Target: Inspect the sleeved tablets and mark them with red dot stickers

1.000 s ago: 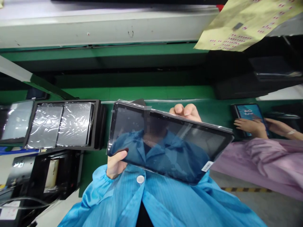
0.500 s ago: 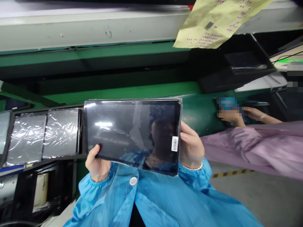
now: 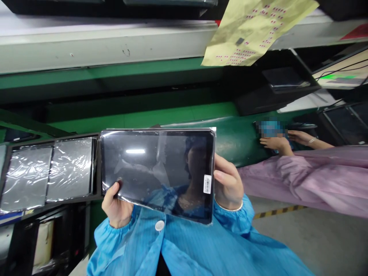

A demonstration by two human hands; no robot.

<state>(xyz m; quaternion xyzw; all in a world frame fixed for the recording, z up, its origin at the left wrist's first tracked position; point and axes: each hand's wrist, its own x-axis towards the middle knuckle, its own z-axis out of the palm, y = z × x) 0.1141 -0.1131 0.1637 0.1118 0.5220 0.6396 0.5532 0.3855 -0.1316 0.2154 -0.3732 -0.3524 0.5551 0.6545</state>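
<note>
A black tablet in clear film is held in front of my chest, its glossy screen facing up at me. A white barcode label sticks to the screen's right side. My left hand grips the lower left corner, thumb on the front and fingers hidden behind. At the right edge my right hand is closed on the tablet, its fingertips along the side and partly behind it. Just left of the tablet are film-wrapped flat panels in a black tray.
A green workbench runs behind the tablet. Above it, a yellow paper sheet hangs from a white shelf edge. On the right, a co-worker's hands are over the bench. More black trays with items stand at lower left.
The camera view has shifted, so the bench and shelf sit slightly lower and further left. Both hands keep the same hold on the tablet, which appears slightly lower in view.
</note>
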